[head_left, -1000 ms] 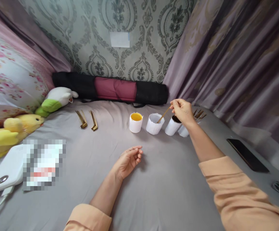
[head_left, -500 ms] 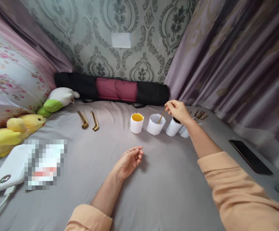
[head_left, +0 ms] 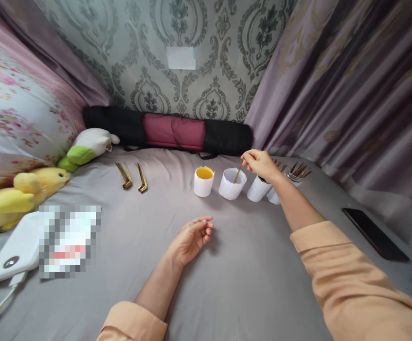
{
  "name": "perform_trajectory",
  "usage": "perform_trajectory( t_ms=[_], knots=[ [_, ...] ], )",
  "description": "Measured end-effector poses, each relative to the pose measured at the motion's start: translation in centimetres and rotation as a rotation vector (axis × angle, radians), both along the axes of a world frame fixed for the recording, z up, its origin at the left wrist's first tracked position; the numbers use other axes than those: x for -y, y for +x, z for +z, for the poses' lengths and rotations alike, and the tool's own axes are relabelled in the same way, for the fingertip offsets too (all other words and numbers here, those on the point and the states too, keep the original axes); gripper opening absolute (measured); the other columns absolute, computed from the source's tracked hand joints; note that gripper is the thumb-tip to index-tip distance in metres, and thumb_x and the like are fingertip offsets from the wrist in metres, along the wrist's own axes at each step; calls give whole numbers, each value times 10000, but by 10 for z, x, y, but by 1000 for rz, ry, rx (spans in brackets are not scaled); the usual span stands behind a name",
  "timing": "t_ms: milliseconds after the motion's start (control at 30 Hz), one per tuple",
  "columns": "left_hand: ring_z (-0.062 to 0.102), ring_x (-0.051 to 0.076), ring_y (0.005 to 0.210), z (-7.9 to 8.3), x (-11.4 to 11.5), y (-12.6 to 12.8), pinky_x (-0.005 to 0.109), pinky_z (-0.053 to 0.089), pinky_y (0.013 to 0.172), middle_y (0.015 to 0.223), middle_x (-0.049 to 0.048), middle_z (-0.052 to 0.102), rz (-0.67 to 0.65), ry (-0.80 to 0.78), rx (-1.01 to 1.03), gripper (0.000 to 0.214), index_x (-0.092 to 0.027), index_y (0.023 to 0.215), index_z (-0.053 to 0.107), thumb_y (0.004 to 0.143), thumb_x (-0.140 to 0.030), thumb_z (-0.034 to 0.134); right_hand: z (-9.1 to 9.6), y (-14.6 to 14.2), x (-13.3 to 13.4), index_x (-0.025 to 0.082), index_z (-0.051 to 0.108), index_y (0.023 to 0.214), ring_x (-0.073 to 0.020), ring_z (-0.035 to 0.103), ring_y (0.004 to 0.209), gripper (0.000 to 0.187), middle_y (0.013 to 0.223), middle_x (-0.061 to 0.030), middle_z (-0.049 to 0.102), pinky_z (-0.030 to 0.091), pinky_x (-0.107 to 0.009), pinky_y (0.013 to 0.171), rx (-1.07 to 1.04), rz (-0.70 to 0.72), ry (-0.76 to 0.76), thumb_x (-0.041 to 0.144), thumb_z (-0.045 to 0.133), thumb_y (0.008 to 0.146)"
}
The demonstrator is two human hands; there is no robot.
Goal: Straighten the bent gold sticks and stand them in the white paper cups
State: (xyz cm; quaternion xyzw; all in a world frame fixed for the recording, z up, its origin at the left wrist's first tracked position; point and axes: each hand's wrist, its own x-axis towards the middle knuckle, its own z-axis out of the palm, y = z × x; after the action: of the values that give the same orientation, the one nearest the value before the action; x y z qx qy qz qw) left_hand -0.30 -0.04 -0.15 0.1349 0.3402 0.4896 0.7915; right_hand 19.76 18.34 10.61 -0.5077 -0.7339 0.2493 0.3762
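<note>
My right hand (head_left: pixel 261 164) pinches the top of a thin gold stick (head_left: pixel 238 172) whose lower end dips into the second white cup (head_left: pixel 232 183). To that cup's left stands a white cup with a yellow inside (head_left: pixel 203 181). Two more white cups (head_left: pixel 259 188) lie partly hidden behind my right wrist; the farthest holds several gold utensils (head_left: pixel 297 171). My left hand (head_left: pixel 193 238) rests palm-up on the grey sheet (head_left: pixel 241 265), fingers loosely curled and holding nothing. Two bundles of gold utensils (head_left: pixel 132 174) lie on the sheet to the left of the cups.
A black and maroon roll bag (head_left: pixel 170 131) lies along the patterned wall. Plush toys (head_left: pixel 24 187) and a floral pillow (head_left: pixel 13 113) sit at the left, with a white power bank (head_left: pixel 13 251) near them. A black phone (head_left: pixel 374 233) lies at the right by the curtain.
My right hand has moved left and down, bringing the gold stick more upright and deeper into the second cup. My left hand has stayed put.
</note>
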Motion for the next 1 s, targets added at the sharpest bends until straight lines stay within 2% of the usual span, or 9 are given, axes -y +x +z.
perform_trajectory(
  t_ms=[1000],
  knots=[
    [527,70,604,-2,-1,-1,186,438,548,765,46,568,7,-4,8,182,-97,940,575,760,-123,558,-21,-11,-21,129,604,826,-47,492,438,197,708,-40,640,366,-144,417,34,-74,-69,208,426,802]
  ],
)
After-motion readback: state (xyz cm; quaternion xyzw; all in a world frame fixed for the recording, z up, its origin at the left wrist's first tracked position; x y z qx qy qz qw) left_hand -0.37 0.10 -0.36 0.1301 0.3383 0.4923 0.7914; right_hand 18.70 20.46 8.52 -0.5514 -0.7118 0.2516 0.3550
